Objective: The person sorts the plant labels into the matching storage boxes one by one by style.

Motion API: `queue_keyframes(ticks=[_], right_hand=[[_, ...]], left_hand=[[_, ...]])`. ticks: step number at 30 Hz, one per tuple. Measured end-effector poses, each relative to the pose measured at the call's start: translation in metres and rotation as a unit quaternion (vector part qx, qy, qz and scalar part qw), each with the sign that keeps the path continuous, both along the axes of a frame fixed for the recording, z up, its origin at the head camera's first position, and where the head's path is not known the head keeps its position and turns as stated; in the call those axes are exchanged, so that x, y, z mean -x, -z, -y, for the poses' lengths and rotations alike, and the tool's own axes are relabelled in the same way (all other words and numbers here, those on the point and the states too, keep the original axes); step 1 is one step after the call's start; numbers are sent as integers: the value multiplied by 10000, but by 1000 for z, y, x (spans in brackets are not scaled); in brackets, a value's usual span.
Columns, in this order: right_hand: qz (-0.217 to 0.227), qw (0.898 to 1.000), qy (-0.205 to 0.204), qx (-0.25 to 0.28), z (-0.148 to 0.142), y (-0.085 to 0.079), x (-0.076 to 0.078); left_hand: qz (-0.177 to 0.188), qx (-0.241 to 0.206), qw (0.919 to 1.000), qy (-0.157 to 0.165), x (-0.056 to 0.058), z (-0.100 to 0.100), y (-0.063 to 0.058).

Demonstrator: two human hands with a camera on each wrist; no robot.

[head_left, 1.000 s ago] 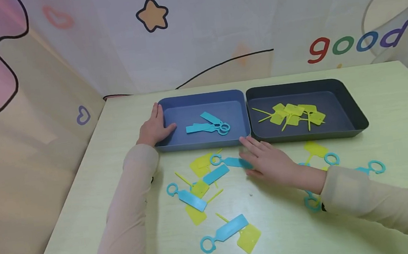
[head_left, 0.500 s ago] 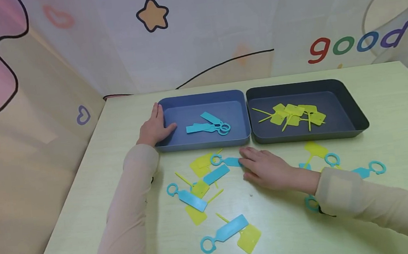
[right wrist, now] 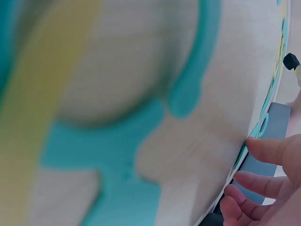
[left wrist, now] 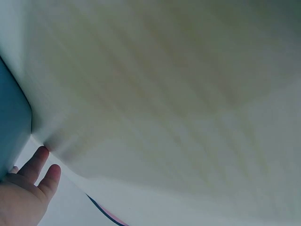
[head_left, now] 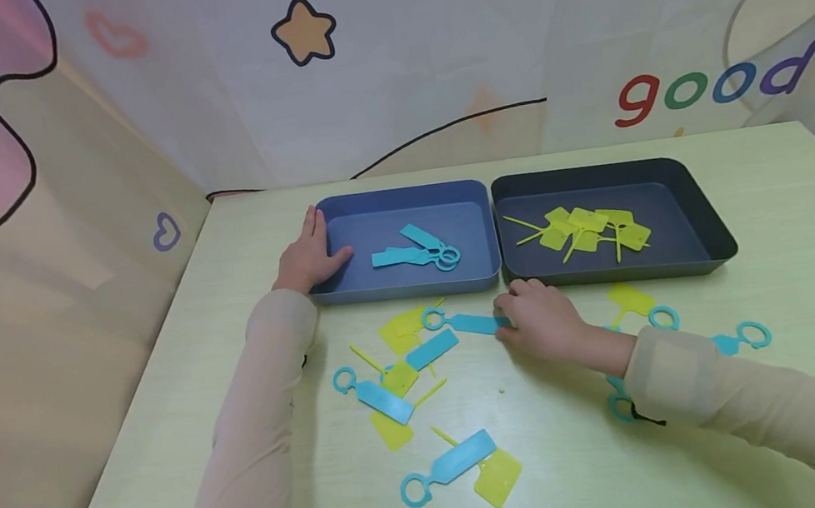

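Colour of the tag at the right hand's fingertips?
The tag is light blue all along its visible part; head view shows it best.

Left tray (head_left: 412, 290) beside right tray (head_left: 621, 272); tags (head_left: 394, 256) in both; loose tags (head_left: 385, 401) before.

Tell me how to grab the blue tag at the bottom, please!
Probably best to pinch its ring, coming from the left: the blue tag lies with its strip over part of a yellow tag, while the ring sticks out clear of it.

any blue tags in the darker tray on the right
No, only yellow tags show inside the darker tray.
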State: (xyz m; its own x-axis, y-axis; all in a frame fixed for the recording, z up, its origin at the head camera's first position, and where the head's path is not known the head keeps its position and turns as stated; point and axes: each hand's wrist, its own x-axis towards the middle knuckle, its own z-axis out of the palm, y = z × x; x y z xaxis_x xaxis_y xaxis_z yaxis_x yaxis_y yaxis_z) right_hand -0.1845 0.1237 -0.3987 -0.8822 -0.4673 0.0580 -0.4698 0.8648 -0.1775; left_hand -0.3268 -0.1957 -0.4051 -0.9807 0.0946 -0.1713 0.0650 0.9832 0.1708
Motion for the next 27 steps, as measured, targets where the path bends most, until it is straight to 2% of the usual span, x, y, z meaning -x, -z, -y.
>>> queue_keyframes(ticks=[10,15,21,27], right_hand=[[546,9984,152,24,2,-4,6],[1200,9922,309,106,3,-8,13],[1953,9793,504,157,3,-14,22],[2090,9763,480,292,3,-13,24]], left_hand=[[-84,8,10000,-8,0,0,1],[-83,33,10000,-8,0,1,1],[-86,-8,10000,14,-1,1,1],[-74,-3,10000,-5,-1,0,1]])
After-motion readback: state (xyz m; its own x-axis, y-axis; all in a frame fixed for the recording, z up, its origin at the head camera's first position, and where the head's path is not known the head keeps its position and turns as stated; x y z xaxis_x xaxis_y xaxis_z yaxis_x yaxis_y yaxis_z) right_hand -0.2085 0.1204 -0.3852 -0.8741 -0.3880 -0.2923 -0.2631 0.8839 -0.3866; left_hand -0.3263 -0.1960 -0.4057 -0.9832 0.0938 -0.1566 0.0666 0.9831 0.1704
